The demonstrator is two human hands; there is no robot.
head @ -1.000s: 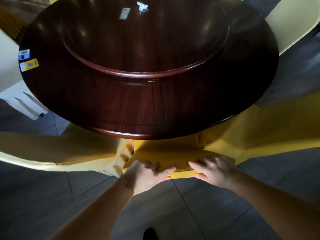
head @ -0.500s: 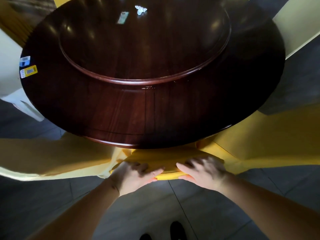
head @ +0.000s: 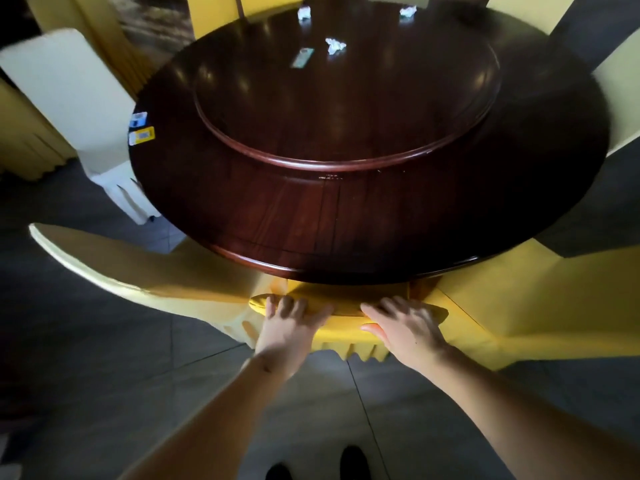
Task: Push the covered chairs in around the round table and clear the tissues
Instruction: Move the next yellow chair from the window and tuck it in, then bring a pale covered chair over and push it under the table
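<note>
A dark round wooden table (head: 346,230) with a raised turntable fills the middle. Right below its near edge stands a yellow-covered chair (head: 349,332), its top against the rim. My left hand (head: 289,327) and my right hand (head: 403,323) both rest on the chair's back top, fingers curled over it. Three crumpled white tissues lie far across the table: one on the turntable (head: 335,45), one at the back rim (head: 304,12), one at the back right (head: 408,11).
Yellow-covered chairs flank the near one on the left (head: 145,271) and right (head: 540,296). A white-covered chair (head: 79,98) stands left, another pale one (head: 620,98) right. A small packet (head: 302,57) lies on the turntable; stickers (head: 141,136) mark the left rim. Dark tiled floor below.
The chair has slid further in under the table with both hands on its top. The view has lifted, so the far rim and two more tissues show.
</note>
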